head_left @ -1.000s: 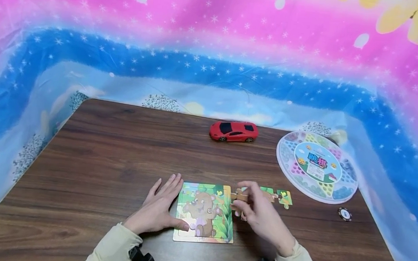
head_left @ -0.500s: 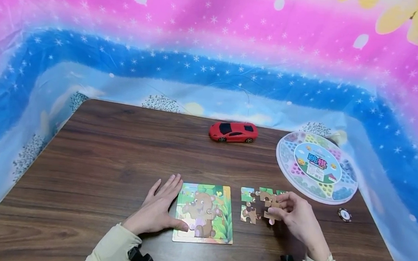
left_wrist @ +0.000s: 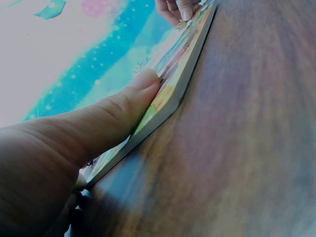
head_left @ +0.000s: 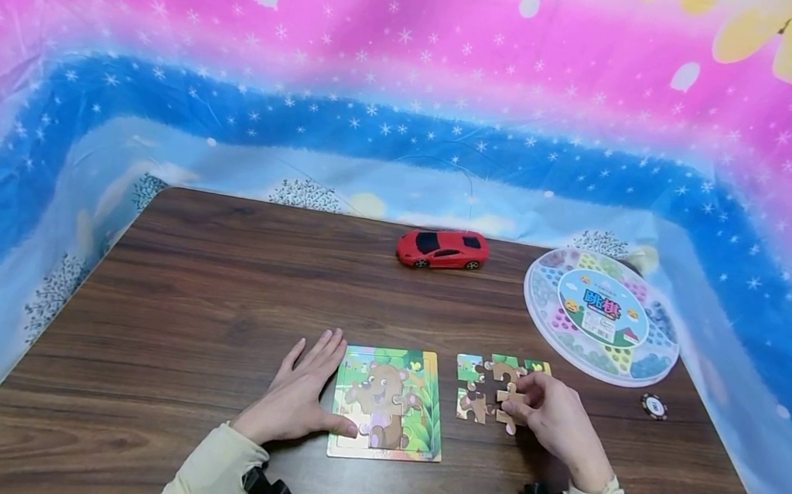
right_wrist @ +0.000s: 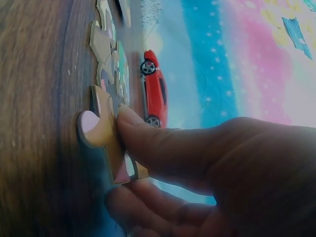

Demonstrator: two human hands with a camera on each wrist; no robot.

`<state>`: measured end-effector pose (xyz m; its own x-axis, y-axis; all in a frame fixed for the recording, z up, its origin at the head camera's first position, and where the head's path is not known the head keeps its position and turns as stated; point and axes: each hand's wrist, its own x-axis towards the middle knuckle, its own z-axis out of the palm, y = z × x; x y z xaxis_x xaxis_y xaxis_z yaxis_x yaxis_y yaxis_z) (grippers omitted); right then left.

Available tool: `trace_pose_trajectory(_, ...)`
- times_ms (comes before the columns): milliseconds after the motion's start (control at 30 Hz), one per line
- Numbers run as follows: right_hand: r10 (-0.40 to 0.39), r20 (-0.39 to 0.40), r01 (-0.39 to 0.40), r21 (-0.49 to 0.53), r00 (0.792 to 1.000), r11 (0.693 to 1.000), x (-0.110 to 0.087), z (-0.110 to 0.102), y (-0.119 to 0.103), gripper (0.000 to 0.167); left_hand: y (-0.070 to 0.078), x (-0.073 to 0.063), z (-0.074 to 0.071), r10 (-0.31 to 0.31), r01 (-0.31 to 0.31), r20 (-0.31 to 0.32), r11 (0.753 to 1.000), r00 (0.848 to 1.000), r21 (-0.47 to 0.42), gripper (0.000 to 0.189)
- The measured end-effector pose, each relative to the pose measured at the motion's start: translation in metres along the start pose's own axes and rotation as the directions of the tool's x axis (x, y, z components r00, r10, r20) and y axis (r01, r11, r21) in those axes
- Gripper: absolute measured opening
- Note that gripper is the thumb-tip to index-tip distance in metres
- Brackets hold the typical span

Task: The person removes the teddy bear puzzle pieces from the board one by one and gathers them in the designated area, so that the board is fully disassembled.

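A square bear puzzle board [head_left: 384, 440] lies on the table, its tray holding a picture of a brown bear. My left hand [head_left: 296, 402] rests along its left edge, fingers spread and straight, thumb on the frame; the left wrist view shows the thumb [left_wrist: 118, 108] lying over the rim. To the board's right, my right hand [head_left: 560, 423] pinches a brown puzzle piece [right_wrist: 106, 131] between thumb and fingers, close to the tabletop. Loose puzzle pieces [head_left: 472, 405] lie beside it. A green piece [head_left: 537, 364] is partly hidden behind the right hand.
A red toy car [head_left: 443, 249] stands at the back of the table. A round Chinese checkers set [head_left: 533, 320] lies at the right, with a poker chip [head_left: 653, 407] in front of it. A patterned cloth [head_left: 404, 139] hangs behind the table.
My right hand has moved right from the board's edge to the loose pieces with a brown puzzle piece, then shifted slightly left and nearer me. The left hand stays put.
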<state>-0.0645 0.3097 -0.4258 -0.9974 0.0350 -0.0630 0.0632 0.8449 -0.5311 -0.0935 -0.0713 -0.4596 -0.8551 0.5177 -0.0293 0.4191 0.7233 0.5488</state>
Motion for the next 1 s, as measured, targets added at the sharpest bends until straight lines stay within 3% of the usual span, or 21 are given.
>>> trace_pose_trajectory(700,0.062,-0.004,-0.062,-0.118,0.998,0.991,0.0015,0.004,0.0007,0.034,-0.0002,0.0018,0.0,0.008,-0.008,-0.005,1.0,1.0,0.01,0.126)
trace_pose_trajectory(1000,-0.011,-0.036,0.007,-0.114,0.999,0.993,0.0006,0.0087,-0.0047,0.026,-0.0003,0.0009,0.0005,0.012,-0.011,-0.012,1.0,1.0,0.012,0.126)
